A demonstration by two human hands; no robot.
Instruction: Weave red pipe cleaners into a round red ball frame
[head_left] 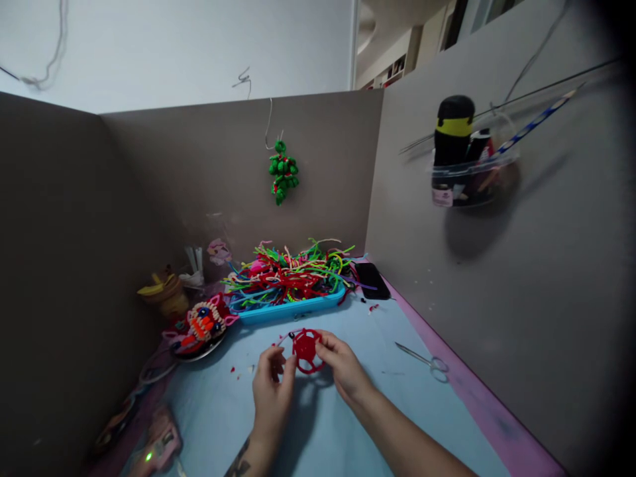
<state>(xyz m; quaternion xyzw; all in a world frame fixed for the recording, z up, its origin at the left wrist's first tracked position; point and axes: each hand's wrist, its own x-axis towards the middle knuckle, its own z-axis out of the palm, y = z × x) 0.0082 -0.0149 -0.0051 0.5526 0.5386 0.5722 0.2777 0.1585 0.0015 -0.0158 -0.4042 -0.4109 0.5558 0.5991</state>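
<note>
Above the mat, a round red openwork piece of fuzzy cord (305, 347) is pinched at its right edge by my right hand (345, 368). It has a solid red middle and an outer ring. Close to its left edge is my left hand (272, 381), fingers curled and the thumb apart from them; whether the thumb touches the ring is unclear. A small black part (291, 336) sits at the piece's upper left, where a thin pinkish strand runs toward my left fingers.
A blue tray (293, 309) heaped with colourful cords stands at the back. Left of it, a cord animal face (205, 321) rests on a dish. Scissors (428, 362) and a phone (372, 281) lie right. Grey panels enclose the table; a clear cup (467, 185) hangs right.
</note>
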